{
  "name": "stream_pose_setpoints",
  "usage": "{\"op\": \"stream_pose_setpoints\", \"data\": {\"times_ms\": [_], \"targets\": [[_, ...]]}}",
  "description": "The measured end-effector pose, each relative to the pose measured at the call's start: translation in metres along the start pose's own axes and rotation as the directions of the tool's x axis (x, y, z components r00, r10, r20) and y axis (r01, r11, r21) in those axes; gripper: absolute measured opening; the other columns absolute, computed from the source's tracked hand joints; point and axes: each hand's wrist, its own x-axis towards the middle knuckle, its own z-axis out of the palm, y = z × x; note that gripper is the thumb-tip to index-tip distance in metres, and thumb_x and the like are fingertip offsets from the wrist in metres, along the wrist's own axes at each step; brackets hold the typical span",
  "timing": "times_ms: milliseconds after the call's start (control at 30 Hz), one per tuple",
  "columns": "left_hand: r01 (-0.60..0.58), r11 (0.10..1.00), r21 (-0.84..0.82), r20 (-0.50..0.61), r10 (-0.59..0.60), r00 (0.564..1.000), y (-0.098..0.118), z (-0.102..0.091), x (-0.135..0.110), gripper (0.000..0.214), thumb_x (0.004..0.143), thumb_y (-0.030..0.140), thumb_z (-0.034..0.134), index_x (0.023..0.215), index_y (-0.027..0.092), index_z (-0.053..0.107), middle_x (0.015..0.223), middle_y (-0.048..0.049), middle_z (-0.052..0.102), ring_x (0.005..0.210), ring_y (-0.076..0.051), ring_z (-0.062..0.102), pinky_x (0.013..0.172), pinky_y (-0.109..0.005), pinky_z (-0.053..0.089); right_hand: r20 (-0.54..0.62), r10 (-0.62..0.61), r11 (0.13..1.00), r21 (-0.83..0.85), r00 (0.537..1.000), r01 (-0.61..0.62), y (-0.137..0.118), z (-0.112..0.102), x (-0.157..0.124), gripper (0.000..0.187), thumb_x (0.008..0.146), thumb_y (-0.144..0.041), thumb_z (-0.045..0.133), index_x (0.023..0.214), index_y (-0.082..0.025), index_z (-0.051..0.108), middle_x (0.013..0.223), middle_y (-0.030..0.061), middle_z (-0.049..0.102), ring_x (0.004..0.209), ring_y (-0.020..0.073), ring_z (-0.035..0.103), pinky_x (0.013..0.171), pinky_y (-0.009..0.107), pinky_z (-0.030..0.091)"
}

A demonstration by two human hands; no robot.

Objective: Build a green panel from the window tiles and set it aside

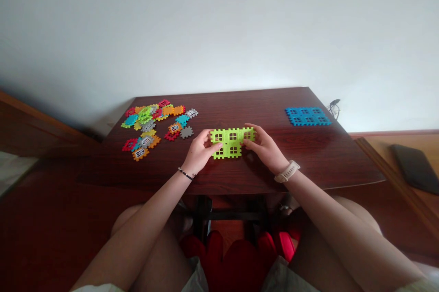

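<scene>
A lime-green panel of joined interlocking window tiles [227,136] is held up over the near middle of the table. Three tiles make its upper row and two its lower row, so the lower right corner is open. My left hand [202,148] grips the panel's left edge, thumb on the front face. At the right end, my right hand [264,146] pinches the upper right tile between thumb and fingers. The fingers behind the panel are mostly hidden.
A loose heap of mixed-colour interlocking tiles [147,114] lies on the table's left side. At the back right rests a blue panel of joined window tiles [307,117]. The dark wooden table [240,104] stands against a white wall; a black cable [334,107] hangs beyond its right edge.
</scene>
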Motion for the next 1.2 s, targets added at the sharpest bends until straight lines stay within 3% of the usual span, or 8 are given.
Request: {"op": "stream_pose_setpoints", "data": {"times_ms": [100,300,500,633,767,1000,1100,1200], "targets": [[-0.003,0.997,0.077,0.002,0.003,1.0,-0.005,-0.004,0.0,0.052,0.087,0.032,0.082,0.133,0.022,0.061,0.12,-0.011,0.077,0.113,-0.028,0.076,0.099,-0.043,0.063,-0.022,-0.025,0.993,-0.12,0.999,0.022,0.002,-0.01,0.002,0.068,0.088,-0.037,0.078,0.15,-0.026,0.052,0.131,0.0116,0.071,0.115,0.029,0.075,0.104,0.05,0.064],[0.04,0.97,0.239,0.032,-0.049,0.998,-0.008,-0.011,0.001,0.064,0.088,0.032,0.079,0.146,0.022,0.055,0.121,-0.0117,0.075,0.109,-0.026,0.075,0.099,-0.044,0.061,-0.01,-0.05,0.953,-0.298,0.999,0.045,0.004,-0.03,0.006,0.054,0.09,-0.033,0.075,0.141,-0.022,0.061,0.13,0.0138,0.074,0.114,0.0292,0.076,0.102,0.05,0.064],[-0.062,0.907,0.416,0.096,0.024,0.995,-0.002,-0.012,0.0,0.05,0.09,0.034,0.078,0.138,0.025,0.066,0.144,-0.0129,0.068,0.124,-0.029,0.069,0.099,-0.044,0.059,0.091,-0.145,0.844,-0.508,0.985,0.171,0.005,-0.028,-0.002,0.062,0.088,-0.019,0.075,0.148,-0.028,0.06,0.131,0.01,0.075,0.12,0.029,0.074,0.103,0.049,0.064],[-0.178,0.848,0.5,0.118,0.137,0.983,-0.004,-0.012,0.0,0.044,0.091,0.031,0.076,0.134,0.025,0.07,0.133,-0.0117,0.072,0.119,-0.029,0.07,0.098,-0.045,0.059,0.143,-0.222,0.728,-0.634,0.964,0.261,0.009,-0.026,-0.004,0.06,0.09,-0.016,0.07,0.148,-0.028,0.061,0.133,0.0112,0.073,0.117,0.0311,0.073,0.107,0.054,0.061],[-0.232,0.799,0.554,0.124,0.196,0.973,-0.003,-0.015,0.001,0.04,0.092,0.029,0.076,0.131,0.025,0.072,0.127,-0.0124,0.073,0.118,-0.03,0.068,0.102,-0.048,0.057,0.159,-0.245,0.663,-0.692,0.956,0.285,0.01,-0.026,-0.003,0.056,0.093,-0.02,0.07,0.148,-0.026,0.061,0.131,0.0121,0.073,0.114,0.0327,0.072,0.107,0.055,0.059],[-0.193,0.827,0.528,0.097,0.167,0.981,-0.007,-0.028,0.005,0.035,0.097,0.037,0.07,0.129,0.023,0.071,0.126,-0.0116,0.072,0.105,-0.024,0.071,0.092,-0.041,0.06,0.176,-0.247,0.635,-0.713,0.953,0.296,0.006,-0.026,-0.002,0.051,0.096,-0.021,0.068,0.146,-0.025,0.062,0.12,0.0102,0.077,0.112,0.0331,0.071,0.105,0.054,0.058],[-0.18,0.813,0.553,0.062,0.175,0.983,-0.01,-0.039,0.01,0.034,0.097,0.038,0.07,0.127,0.022,0.072,0.124,-0.0114,0.073,0.103,-0.024,0.071,0.092,-0.04,0.06,0.182,-0.256,0.635,-0.709,0.949,0.307,0.006,-0.026,-0.003,0.051,0.096,-0.021,0.068,0.146,-0.024,0.062,0.119,0.0105,0.077,0.111,0.0336,0.071,0.104,0.055,0.059],[-0.179,0.758,0.628,0.012,0.22,0.975,-0.008,-0.059,0.018,0.032,0.098,0.036,0.068,0.126,0.021,0.072,0.126,-0.0119,0.073,0.111,-0.026,0.07,0.103,-0.045,0.057,0.184,-0.265,0.639,-0.701,0.946,0.316,0.006,-0.027,-0.004,0.05,0.097,-0.021,0.067,0.146,-0.027,0.062,0.12,0.0102,0.077,0.112,0.034,0.072,0.103,0.055,0.059]]}}
